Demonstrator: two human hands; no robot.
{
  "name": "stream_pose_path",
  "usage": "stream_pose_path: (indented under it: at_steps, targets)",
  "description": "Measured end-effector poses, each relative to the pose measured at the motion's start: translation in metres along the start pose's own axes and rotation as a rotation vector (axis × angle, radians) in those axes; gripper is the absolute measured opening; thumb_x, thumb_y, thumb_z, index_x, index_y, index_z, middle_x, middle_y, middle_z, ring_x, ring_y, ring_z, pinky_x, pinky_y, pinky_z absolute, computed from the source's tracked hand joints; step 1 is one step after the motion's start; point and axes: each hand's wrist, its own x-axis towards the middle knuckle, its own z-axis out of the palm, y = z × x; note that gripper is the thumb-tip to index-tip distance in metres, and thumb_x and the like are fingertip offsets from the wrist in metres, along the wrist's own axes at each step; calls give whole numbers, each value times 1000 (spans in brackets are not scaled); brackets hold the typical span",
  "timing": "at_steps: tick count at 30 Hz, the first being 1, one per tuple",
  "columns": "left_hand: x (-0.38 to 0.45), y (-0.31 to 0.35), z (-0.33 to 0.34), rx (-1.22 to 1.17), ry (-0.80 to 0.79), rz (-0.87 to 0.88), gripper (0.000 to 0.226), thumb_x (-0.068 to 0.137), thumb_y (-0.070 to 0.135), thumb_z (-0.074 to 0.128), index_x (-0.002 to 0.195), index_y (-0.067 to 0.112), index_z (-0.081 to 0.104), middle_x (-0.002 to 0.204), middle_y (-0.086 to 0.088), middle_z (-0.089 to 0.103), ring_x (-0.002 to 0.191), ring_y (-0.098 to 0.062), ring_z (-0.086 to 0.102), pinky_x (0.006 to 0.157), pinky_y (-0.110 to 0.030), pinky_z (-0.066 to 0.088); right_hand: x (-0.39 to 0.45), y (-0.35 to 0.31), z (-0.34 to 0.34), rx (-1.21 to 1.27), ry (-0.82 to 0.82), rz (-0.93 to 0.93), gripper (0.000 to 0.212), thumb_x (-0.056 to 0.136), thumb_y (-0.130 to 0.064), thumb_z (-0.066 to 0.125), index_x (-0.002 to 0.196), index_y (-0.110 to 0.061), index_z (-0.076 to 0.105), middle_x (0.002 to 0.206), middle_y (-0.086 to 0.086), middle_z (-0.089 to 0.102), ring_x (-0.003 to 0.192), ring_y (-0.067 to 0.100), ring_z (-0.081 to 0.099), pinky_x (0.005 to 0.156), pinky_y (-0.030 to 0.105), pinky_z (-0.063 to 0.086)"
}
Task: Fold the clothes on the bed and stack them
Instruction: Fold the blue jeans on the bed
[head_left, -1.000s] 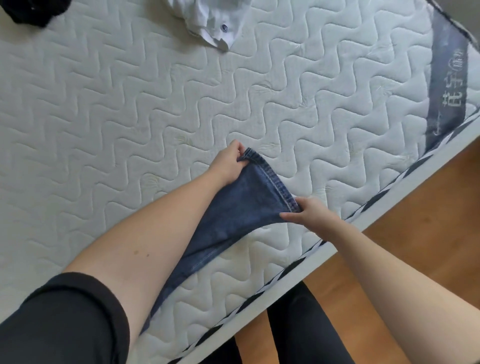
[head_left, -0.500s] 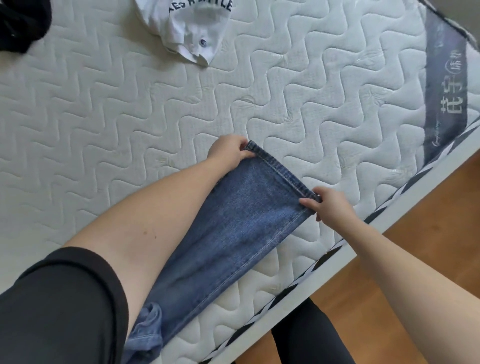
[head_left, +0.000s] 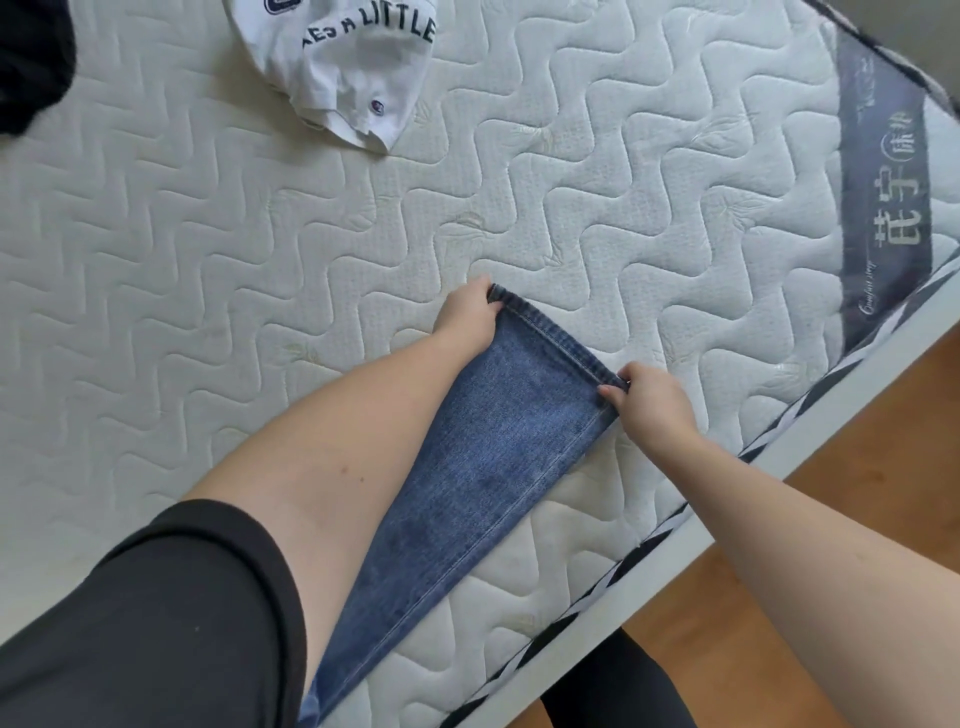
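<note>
A pair of blue jeans (head_left: 483, 467) lies stretched along the near edge of the white quilted mattress (head_left: 208, 260), legs together, the hem end pointing away from me. My left hand (head_left: 467, 317) pinches the far corner of the hem. My right hand (head_left: 649, 400) pinches the near corner, so the hem runs taut between them. My left forearm covers part of the jeans. A crumpled white T-shirt (head_left: 348, 78) with dark lettering lies at the top of the mattress.
A dark garment (head_left: 31, 67) sits at the top left corner. The mattress edge with its black-and-white trim (head_left: 675, 519) runs diagonally at the right, with wooden floor (head_left: 831, 493) beyond. A grey label band (head_left: 883, 197) crosses the mattress end.
The jeans leg has been pulled out flat and longer along the mattress, with both hands moving apart and away while holding the hem corners. The view has shifted, showing more of the white T-shirt.
</note>
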Motion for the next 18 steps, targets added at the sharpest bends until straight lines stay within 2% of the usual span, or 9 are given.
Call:
stream_pose_path:
  at_steps: [2, 4, 9, 12, 14, 18]
  targets:
    - [-5, 2, 5, -45, -1, 36, 21, 98, 13, 51, 117, 7, 57, 122, -15, 60, 113, -31, 55, 88, -32, 40, -1, 1, -3, -3, 16, -11, 22, 96, -23, 57, 114, -11, 59, 118, 14, 57, 103, 33, 56, 79, 36, 42]
    - [-14, 6, 5, -93, 20, 105, 38, 96, 6, 50, 134, 7, 52, 136, -13, 52, 125, -25, 50, 103, -26, 33, -6, 4, -7, 29, 49, -1, 30, 96, -15, 52, 125, -14, 53, 128, 12, 52, 108, 32, 56, 84, 38, 43]
    - [-50, -7, -11, -119, 98, 168, 50, 92, -3, 45, 141, 8, 49, 147, -9, 45, 137, -22, 40, 114, -22, 23, -42, -2, -4, 56, 103, -74, 36, 95, -16, 50, 131, -17, 52, 129, 7, 54, 110, 26, 57, 85, 38, 47]
    - [-81, -40, -27, -111, 120, 115, 46, 92, -4, 44, 134, 11, 55, 142, -7, 50, 130, -21, 46, 103, -16, 26, -73, -18, 16, 72, -3, -177, 37, 93, -12, 52, 131, -14, 55, 126, 9, 55, 111, 26, 57, 93, 38, 45]
    - [-105, -71, -34, -111, 130, 62, 43, 92, -4, 44, 129, 12, 59, 134, -7, 56, 122, -22, 52, 96, -16, 30, -95, -27, 35, 43, -80, -248, 35, 93, -12, 54, 128, -14, 57, 125, 9, 56, 112, 27, 56, 95, 36, 43]
    - [-168, -146, -35, -141, 131, -82, 39, 94, -1, 44, 126, 13, 61, 128, -5, 62, 118, -21, 56, 97, -23, 39, -135, -44, 84, -27, -199, -297, 40, 96, -17, 51, 136, -20, 52, 134, 5, 52, 118, 25, 53, 94, 34, 43]
